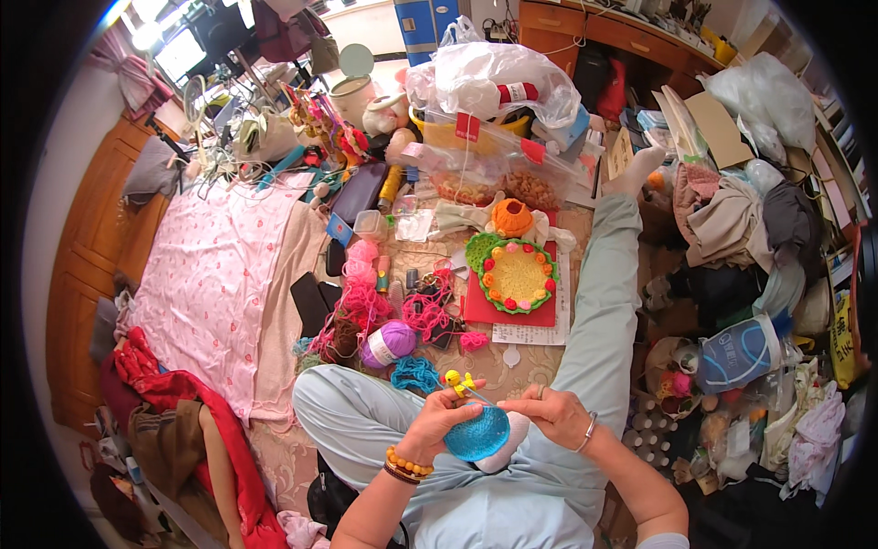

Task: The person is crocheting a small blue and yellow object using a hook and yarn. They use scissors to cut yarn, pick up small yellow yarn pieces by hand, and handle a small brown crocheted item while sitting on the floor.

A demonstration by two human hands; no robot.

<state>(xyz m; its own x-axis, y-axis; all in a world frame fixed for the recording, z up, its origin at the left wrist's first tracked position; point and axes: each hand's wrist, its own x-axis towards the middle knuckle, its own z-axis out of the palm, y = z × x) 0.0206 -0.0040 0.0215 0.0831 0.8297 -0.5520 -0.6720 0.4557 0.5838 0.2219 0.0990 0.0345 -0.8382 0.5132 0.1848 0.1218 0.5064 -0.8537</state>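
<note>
Dark characters on yellow package (842, 339), white lettering on blue bag (732, 359), illegibly small writing on white sheet (530, 335)

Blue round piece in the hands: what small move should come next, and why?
Probably a small stitch along its upper edge: the left hand pinches the blue round piece, while the right hand seems to hold a thin tool at that edge.

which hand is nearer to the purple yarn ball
Left: the left hand is below and to the right of the purple yarn ball; the right hand is farther right, beyond the blue crochet piece.
</note>
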